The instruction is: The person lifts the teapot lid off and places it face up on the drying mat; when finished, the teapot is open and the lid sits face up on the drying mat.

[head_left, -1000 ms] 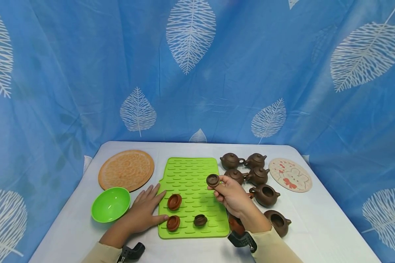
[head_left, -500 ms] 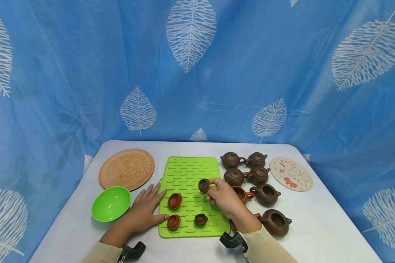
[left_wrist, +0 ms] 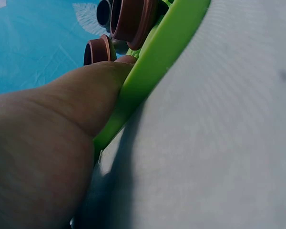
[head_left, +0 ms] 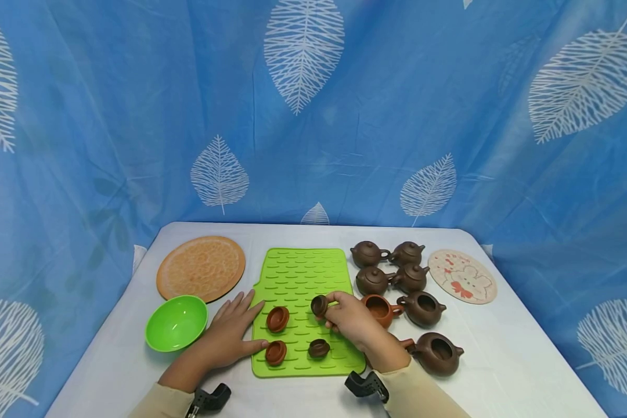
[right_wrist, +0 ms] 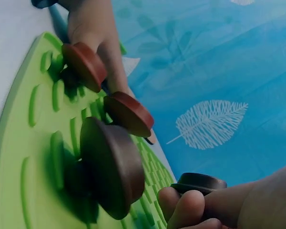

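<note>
My right hand pinches a dark brown teapot lid over the green ridged mat; the right wrist view shows this lid between thumb and fingers. Flat on the mat's left edge rests my left hand, fingers straight and spread. Two reddish lids, one farther back and one nearer, lie upside down by its thumb. Another dark lid lies upturned on the mat's near part. Beside my right hand stand a lidless reddish teapot and another reddish one, mostly hidden behind the wrist.
Several lidded dark teapots are grouped at the back right. Nearer are two lidless dark teapots, one behind and one in front. A rabbit-print round mat lies far right. On the left are a green bowl and a round orange-brown mat.
My right hand has moved left and a little nearer with the dark lid, lowering it toward the mat and tilting it. The reddish teapots show more now. My left hand stays put.
</note>
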### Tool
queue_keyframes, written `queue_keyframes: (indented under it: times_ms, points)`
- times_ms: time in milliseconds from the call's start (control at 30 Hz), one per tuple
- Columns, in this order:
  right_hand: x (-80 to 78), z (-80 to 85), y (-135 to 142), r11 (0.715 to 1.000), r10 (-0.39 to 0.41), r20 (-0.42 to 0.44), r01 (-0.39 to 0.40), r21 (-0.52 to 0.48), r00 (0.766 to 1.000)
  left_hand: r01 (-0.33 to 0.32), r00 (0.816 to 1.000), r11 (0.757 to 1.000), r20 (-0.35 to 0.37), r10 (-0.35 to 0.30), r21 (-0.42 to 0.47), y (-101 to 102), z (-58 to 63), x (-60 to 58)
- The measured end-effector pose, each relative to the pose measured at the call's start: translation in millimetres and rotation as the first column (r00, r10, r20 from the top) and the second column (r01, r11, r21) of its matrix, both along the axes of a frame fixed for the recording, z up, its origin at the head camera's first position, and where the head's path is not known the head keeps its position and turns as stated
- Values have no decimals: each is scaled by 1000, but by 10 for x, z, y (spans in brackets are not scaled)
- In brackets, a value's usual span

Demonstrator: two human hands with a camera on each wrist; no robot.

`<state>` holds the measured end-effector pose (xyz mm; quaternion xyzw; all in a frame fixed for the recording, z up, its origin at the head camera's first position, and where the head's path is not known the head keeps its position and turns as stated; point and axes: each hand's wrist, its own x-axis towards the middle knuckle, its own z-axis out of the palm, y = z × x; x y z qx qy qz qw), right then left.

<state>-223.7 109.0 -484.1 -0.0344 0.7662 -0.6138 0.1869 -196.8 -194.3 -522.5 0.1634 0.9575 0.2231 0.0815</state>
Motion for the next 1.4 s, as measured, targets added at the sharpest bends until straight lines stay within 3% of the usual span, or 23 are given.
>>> queue_keyframes:
  times_ms: [233,533,900,1400]
  points:
    - [36,-53,-27,988,10,-59,-1,152,998,-9,1000,1000,12,9,2,11,-1,9]
    - [49,-84,-67,974,36,-73,-19,224,997,-8,1000,1000,12,8,2,20,21,17]
    - [62,-81,-73,927,114,-131,-58,370,985,-9,1000,1000,15,9,14,30,42,32]
    - [54,-22,-18,916,149,-118,-92,391,982,-3,1000,1000,6,3,8,26,31,23]
